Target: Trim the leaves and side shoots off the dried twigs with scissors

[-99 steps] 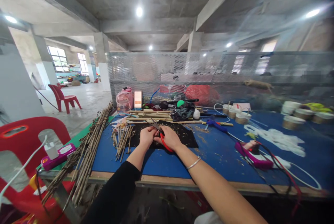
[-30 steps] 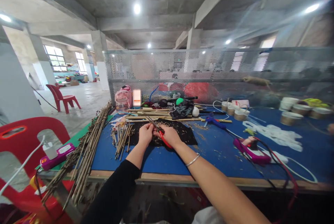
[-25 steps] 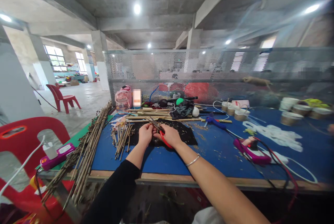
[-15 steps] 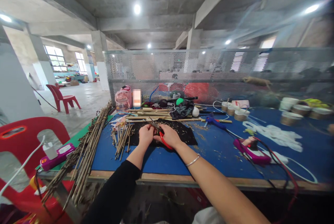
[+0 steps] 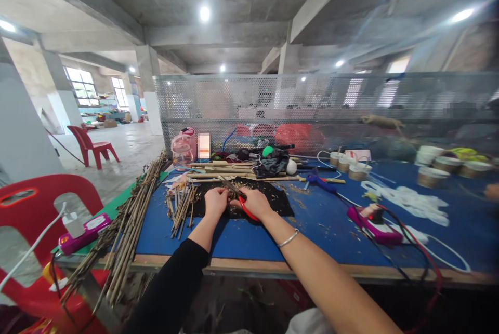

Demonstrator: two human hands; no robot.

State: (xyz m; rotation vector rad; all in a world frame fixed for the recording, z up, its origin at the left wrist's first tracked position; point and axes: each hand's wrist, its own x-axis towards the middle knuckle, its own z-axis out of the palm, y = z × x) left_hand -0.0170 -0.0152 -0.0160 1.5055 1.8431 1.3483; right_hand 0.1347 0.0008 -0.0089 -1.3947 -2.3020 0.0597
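My right hand point(image 5: 255, 203) is closed around red-handled scissors point(image 5: 245, 205), their blades pointing up and left past my fingers. My left hand point(image 5: 215, 202) is pinched shut right beside the blades, on something too small to make out. Both hands rest over a black cloth point(image 5: 280, 200) strewn with small cuttings on the blue table point(image 5: 237, 240). A pile of short cut sticks point(image 5: 182, 206) lies just left of my left hand.
A long bundle of thin sticks point(image 5: 130, 225) hangs over the table's left edge. Longer poles point(image 5: 218, 169), a pink bottle point(image 5: 184, 148) and clutter line the back by a mesh screen. A purple glue gun point(image 5: 374, 222) with cords lies right. Red chairs point(image 5: 35, 230) stand left.
Both hands stay over the black cloth. The scissor blades have worked slightly between frames, and the view has dipped a little.
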